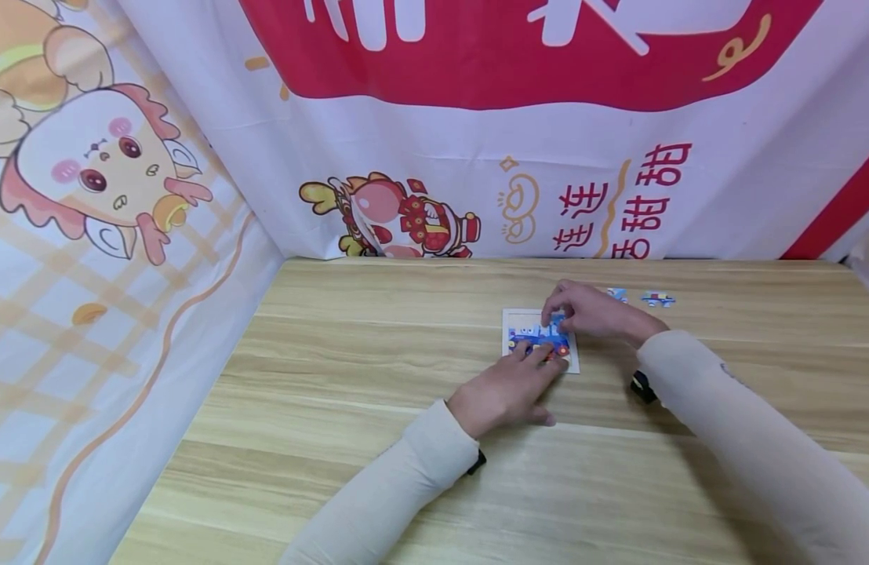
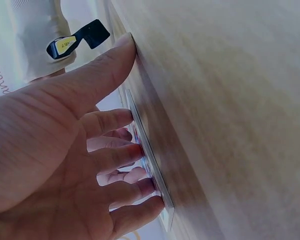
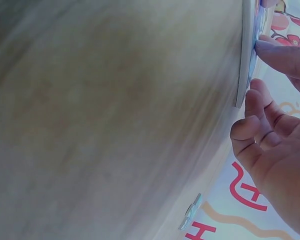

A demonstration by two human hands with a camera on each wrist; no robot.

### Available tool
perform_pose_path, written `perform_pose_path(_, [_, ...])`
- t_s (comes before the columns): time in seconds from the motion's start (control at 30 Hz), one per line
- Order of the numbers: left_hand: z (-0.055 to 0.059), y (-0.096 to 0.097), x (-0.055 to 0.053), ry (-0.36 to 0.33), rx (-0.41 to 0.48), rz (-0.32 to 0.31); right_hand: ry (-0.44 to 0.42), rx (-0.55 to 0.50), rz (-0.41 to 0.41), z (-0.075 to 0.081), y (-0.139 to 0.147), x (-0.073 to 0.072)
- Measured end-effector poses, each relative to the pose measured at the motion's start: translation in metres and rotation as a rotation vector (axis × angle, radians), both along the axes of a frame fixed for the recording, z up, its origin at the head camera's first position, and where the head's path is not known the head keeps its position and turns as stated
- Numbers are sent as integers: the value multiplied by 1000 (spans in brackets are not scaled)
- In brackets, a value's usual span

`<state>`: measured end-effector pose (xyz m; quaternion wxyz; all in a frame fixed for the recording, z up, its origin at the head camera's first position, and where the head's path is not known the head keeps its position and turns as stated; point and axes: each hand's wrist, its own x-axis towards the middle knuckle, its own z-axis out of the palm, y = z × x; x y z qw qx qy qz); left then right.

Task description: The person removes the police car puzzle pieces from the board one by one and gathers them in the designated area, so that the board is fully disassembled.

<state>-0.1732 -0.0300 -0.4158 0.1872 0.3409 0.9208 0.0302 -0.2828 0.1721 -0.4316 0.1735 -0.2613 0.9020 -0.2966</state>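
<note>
A small jigsaw puzzle [image 1: 521, 339] with a blue vehicle picture lies in a white-edged tray [image 1: 574, 364] on the table. My left hand [image 1: 505, 388] rests its fairly straight fingertips on the near part of the puzzle, thumb out to the side on the wood. At the tray's right side, my right hand [image 1: 590, 308] bends over the puzzle and pinches a blue puzzle piece [image 1: 556, 322] between thumb and forefinger. In the right wrist view the thumb [image 3: 282, 57] touches the puzzle surface, while the other fingers are curled; the piece itself is mostly hidden there.
Two loose puzzle pieces lie right of the tray: one [image 1: 616, 294] beside my right wrist, another [image 1: 658, 299] farther right. The wooden table [image 1: 336, 353] meets a printed cloth backdrop [image 1: 420, 141] behind and another printed cloth [image 1: 110, 314] at the left.
</note>
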Motion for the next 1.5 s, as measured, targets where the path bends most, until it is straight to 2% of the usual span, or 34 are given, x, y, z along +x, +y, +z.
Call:
perform_pose_path(0.4, [0,1,0,-9,-8,10,17,-1,46,-2,-1,-1])
perform_pose_path(0.7, [1,0,1,1,-3,3,20,-2,45,-2,-1,0])
perform_pose_path(1.03, [2,0,1,-14,0,11,63,-10,41,-1,-2,2])
perform_pose_path(1.5, [1,1,0,-22,-4,11,105,32,34,-1,-3,2])
